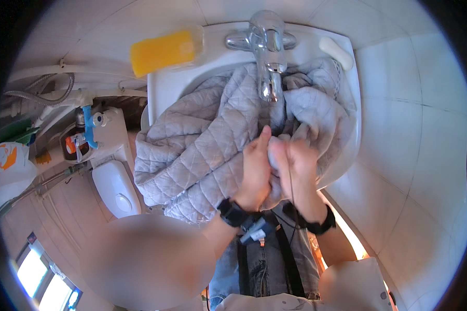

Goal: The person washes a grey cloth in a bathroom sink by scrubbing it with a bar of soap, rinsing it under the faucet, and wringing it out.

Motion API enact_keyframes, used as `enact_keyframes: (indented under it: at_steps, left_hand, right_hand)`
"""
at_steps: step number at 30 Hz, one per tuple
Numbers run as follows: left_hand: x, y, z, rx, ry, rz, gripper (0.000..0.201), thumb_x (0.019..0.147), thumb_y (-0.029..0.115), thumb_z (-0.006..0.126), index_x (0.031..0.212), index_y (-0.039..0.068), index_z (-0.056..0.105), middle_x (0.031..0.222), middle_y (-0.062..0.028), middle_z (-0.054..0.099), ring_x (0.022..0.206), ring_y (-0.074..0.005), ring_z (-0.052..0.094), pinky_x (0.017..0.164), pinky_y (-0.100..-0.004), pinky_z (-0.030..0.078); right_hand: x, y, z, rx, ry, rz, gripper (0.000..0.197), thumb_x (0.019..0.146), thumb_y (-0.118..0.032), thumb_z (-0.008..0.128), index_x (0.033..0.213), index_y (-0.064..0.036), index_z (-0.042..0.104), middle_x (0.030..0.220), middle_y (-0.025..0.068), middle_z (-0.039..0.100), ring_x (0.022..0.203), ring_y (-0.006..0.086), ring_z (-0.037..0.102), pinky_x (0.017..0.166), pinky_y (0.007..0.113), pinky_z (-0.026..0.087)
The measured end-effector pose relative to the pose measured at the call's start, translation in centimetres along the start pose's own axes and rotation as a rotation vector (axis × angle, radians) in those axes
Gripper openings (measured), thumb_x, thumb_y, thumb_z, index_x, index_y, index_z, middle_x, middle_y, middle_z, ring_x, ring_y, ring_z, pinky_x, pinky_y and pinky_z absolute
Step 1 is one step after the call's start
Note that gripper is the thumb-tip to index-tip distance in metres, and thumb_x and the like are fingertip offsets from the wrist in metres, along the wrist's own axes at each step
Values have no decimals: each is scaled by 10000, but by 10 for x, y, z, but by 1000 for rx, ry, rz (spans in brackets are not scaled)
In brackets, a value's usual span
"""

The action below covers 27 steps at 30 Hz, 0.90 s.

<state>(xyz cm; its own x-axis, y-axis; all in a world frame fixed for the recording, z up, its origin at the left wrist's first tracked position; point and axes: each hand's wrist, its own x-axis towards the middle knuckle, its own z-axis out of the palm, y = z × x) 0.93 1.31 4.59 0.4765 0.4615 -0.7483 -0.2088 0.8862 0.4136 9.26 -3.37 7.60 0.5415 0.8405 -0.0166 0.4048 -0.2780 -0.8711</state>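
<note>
A grey quilted blanket (207, 150) fills the white sink (354, 140) and hangs over its left and front edges. Both my hands are close together over the middle of it, in front of the chrome faucet (269, 57). My left hand (255, 165) is closed round a fold of the fabric, its thumb pointing up. Beside it, my right hand (298, 163) is closed on the same bunched part and looks slightly blurred. The fingertips of both hands are hidden by the hands and cloth. Black bands circle both wrists.
A bottle of yellow liquid (163, 52) lies at the sink's back left, and a white bar of soap (336, 53) sits at the back right. Left are a toilet (117, 189), a blue valve (90, 127) and a metal hose (46, 101). A tiled wall (404, 129) stands close on the right.
</note>
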Motion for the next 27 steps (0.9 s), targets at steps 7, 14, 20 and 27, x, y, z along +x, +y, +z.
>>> enact_keyframes:
  at_steps: [7,14,20,27]
  left_hand:
    - [4,5,10,299,238,-60,258,907,241,441,914,9,554,868,-67,578,696,-131,558,622,-257,454]
    - [15,-14,-12,280,171,-20,275,906,258,453,817,20,558,663,-41,559,516,-119,506,419,-268,406]
    - [9,-25,-4,395,174,181,287,903,240,468,740,30,577,640,-43,556,581,-96,517,514,-252,411]
    - [11,-15,-2,390,243,-34,280,899,230,464,754,18,576,682,-39,558,634,-114,524,584,-279,429]
  right_hand:
    - [24,24,9,-18,-140,-17,367,850,-250,539,583,-3,494,535,196,467,506,343,508,462,397,365]
    - [34,43,9,91,-412,297,346,892,-255,477,675,-2,571,562,195,501,481,331,498,459,368,384]
    - [44,44,6,-95,-433,85,251,856,-220,521,737,-10,587,613,200,540,544,342,551,490,392,411]
    - [33,44,14,14,-328,28,291,869,-235,494,682,-12,494,582,193,494,571,378,520,491,405,381]
